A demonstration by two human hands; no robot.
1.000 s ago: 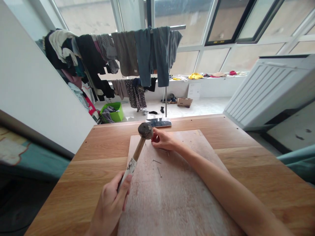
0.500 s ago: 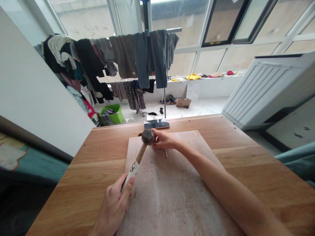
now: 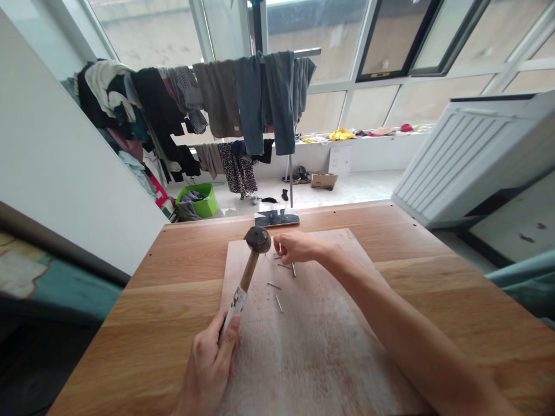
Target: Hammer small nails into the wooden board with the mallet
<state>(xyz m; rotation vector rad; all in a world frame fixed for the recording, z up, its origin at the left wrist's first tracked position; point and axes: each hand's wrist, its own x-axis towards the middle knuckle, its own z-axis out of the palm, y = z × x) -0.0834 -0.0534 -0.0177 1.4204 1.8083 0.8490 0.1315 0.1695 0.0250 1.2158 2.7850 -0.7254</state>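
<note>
A hammer with a dark, rounded head and a handle partly white slants up over the pale wooden board. My left hand is wrapped round the lower end of its handle. Just right of the hammer head, my right hand is low over the board's far part, its fingers curled in. Whether anything is between those fingertips is hidden. Several nails lie on the board below my right hand, among them a nail nearest me and another nail further off.
The board lies on a wooden table. A phone rests at the table's far edge. Beyond stand a drying rack with hanging clothes and a green basket. A white ribbed panel rises at the right.
My right hand has drawn slightly right, away from the hammer head, and its fingers have curled downward. My left hand and the hammer have shifted only slightly.
</note>
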